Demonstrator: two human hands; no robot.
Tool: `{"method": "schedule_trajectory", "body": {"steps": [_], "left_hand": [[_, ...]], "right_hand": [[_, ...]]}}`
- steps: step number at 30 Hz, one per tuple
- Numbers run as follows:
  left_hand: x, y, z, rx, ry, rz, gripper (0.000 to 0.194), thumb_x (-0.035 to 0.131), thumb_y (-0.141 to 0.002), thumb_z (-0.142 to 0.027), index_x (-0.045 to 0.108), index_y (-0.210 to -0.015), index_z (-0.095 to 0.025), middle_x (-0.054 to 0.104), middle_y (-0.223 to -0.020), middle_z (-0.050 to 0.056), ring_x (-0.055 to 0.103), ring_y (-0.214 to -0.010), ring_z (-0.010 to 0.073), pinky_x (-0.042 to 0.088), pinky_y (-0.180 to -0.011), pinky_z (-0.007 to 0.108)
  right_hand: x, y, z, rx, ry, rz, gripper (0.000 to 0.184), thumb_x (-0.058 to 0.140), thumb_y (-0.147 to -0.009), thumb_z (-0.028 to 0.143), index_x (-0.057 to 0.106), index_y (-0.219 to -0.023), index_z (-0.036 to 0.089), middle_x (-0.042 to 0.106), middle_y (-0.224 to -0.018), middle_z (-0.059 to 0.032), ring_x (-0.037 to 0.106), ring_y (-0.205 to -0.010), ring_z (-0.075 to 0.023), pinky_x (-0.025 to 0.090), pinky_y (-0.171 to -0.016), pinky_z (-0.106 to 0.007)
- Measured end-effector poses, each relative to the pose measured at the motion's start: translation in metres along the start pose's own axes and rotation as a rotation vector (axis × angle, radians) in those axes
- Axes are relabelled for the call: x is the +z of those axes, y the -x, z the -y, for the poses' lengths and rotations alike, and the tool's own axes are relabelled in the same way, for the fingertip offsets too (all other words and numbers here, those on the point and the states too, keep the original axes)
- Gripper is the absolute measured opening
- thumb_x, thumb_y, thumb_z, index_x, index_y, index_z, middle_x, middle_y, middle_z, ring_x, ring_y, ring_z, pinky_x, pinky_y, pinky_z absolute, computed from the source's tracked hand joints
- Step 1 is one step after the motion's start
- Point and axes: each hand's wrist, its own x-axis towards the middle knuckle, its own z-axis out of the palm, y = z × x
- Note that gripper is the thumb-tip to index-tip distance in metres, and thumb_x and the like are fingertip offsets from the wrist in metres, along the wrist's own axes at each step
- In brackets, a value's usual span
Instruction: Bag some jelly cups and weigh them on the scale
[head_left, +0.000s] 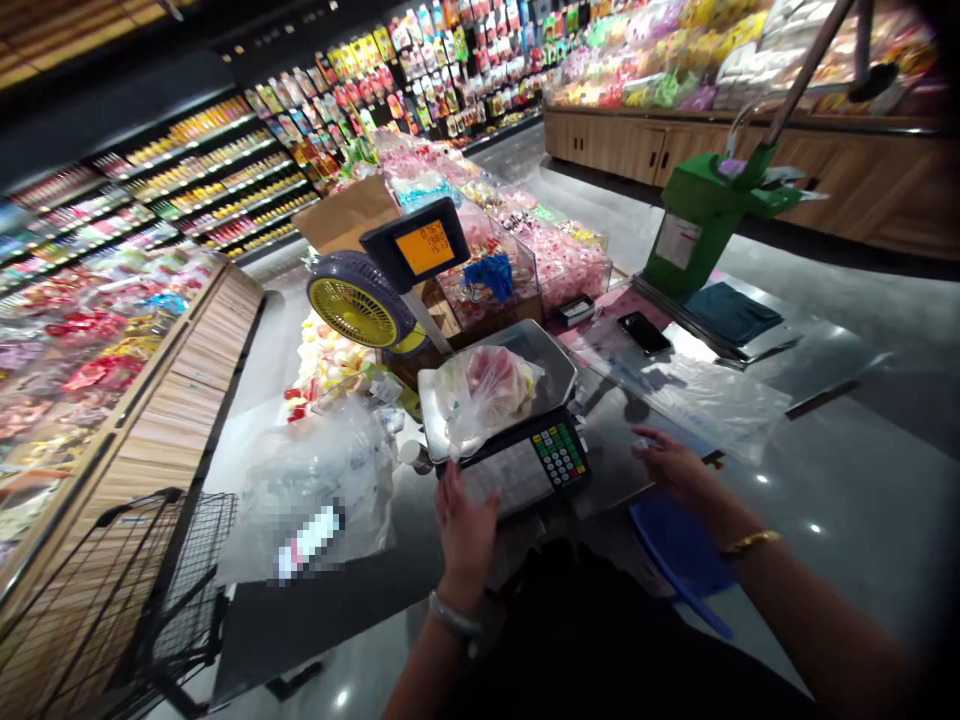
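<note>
A weighing scale stands on a dark counter, and a clear plastic bag of pink and yellow sweets lies on its steel pan. My left hand rests flat at the near left edge of the scale's keypad, fingers stretched out. My right hand lies on the counter just right of the scale, fingers loosely spread, holding nothing. The scale's orange display stands on a pole behind the pan. A blue scoop-like thing lies under my right wrist.
A yellow and purple fan sits left of the display. Crumpled plastic bags lie at the left. A black phone, a green bag sealer and clear sweet bins stand beyond. A shopping basket is at lower left.
</note>
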Motion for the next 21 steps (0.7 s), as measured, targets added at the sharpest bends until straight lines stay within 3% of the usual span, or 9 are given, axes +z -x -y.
{"method": "schedule_trajectory", "body": {"steps": [2,4,6,8,10,11,13,17,21], "left_hand": [[-0.001,-0.028,-0.011,0.023,-0.088,-0.176,0.113,0.081,-0.070,-0.046,0.013,-0.157,-0.020,0.030,-0.157,0.023,0.023,-0.148,0.0394,0.022,-0.118,0.060],[-0.003,-0.059,-0.023,0.137,-0.061,-0.288,0.121,0.085,-0.064,-0.049,0.012,-0.156,-0.019,0.020,-0.161,0.024,0.015,-0.151,0.0408,0.018,-0.118,0.062],[-0.007,-0.089,-0.035,0.302,0.014,-0.342,0.100,0.086,-0.064,-0.046,0.036,-0.148,-0.020,0.024,-0.161,0.021,0.017,-0.150,0.0403,0.021,-0.118,0.059],[-0.013,-0.116,-0.046,0.453,0.112,-0.351,0.056,0.080,-0.072,-0.040,0.061,-0.121,-0.021,0.045,-0.149,0.016,0.034,-0.143,0.0367,0.029,-0.116,0.053],[-0.021,-0.141,-0.060,0.542,0.218,-0.361,0.021,0.067,-0.084,-0.036,0.066,-0.098,-0.020,0.066,-0.119,0.011,0.058,-0.119,0.0289,0.042,-0.106,0.046],[-0.026,-0.152,-0.069,0.567,0.275,-0.378,0.017,0.060,-0.089,-0.035,0.065,-0.093,-0.019,0.069,-0.101,0.009,0.064,-0.102,0.0247,0.048,-0.097,0.042],[-0.035,-0.170,-0.088,0.579,0.351,-0.427,0.021,0.049,-0.096,-0.034,0.061,-0.091,-0.018,0.064,-0.078,0.003,0.063,-0.076,0.0182,0.052,-0.079,0.035],[-0.054,-0.183,-0.127,0.547,0.422,-0.591,0.025,0.047,-0.097,-0.039,0.057,-0.093,-0.016,0.056,-0.077,0.001,0.057,-0.070,0.0155,0.048,-0.068,0.030],[-0.076,-0.158,-0.141,0.463,0.449,-0.776,0.029,0.043,-0.099,-0.043,0.056,-0.100,-0.016,0.055,-0.081,0.001,0.058,-0.072,0.0148,0.049,-0.066,0.029]], "right_hand": [[0.012,0.011,0.008,0.030,-0.092,0.092,0.063,0.077,-0.061,0.046,0.058,-0.117,0.024,0.034,-0.057,0.0108,0.024,-0.042,-0.0068,0.019,-0.041,-0.023],[0.026,0.021,0.017,0.030,-0.114,0.137,0.065,0.078,-0.058,0.048,0.058,-0.117,0.027,0.037,-0.059,0.0091,0.023,-0.043,-0.0069,0.018,-0.041,-0.024],[0.038,0.031,0.026,0.036,-0.117,0.166,0.064,0.080,-0.057,0.049,0.061,-0.114,0.027,0.044,-0.061,0.0063,0.025,-0.043,-0.0073,0.017,-0.041,-0.025],[0.045,0.040,0.035,0.041,-0.137,0.195,0.059,0.083,-0.057,0.047,0.065,-0.109,0.026,0.050,-0.062,0.0035,0.026,-0.043,-0.0073,0.016,-0.042,-0.027],[0.048,0.046,0.041,0.044,-0.173,0.225,0.052,0.085,-0.058,0.046,0.068,-0.102,0.024,0.054,-0.062,0.0025,0.026,-0.044,-0.0063,0.015,-0.043,-0.027],[0.048,0.048,0.043,0.047,-0.192,0.235,0.049,0.087,-0.058,0.046,0.069,-0.097,0.022,0.054,-0.061,0.0028,0.026,-0.044,-0.0057,0.015,-0.043,-0.027],[0.047,0.052,0.047,0.052,-0.220,0.239,0.046,0.089,-0.055,0.046,0.069,-0.088,0.020,0.053,-0.059,0.0040,0.026,-0.044,-0.0048,0.015,-0.043,-0.025],[0.050,0.062,0.056,-0.012,-0.261,0.252,0.045,0.092,-0.052,0.044,0.067,-0.078,0.019,0.059,-0.064,0.0031,0.045,-0.052,-0.0084,0.033,-0.049,-0.023],[0.063,0.089,0.065,-0.007,-0.372,0.385,0.038,0.091,-0.060,0.040,0.065,-0.077,0.018,0.064,-0.073,0.0012,0.057,-0.065,-0.0121,0.048,-0.066,-0.028]]}}
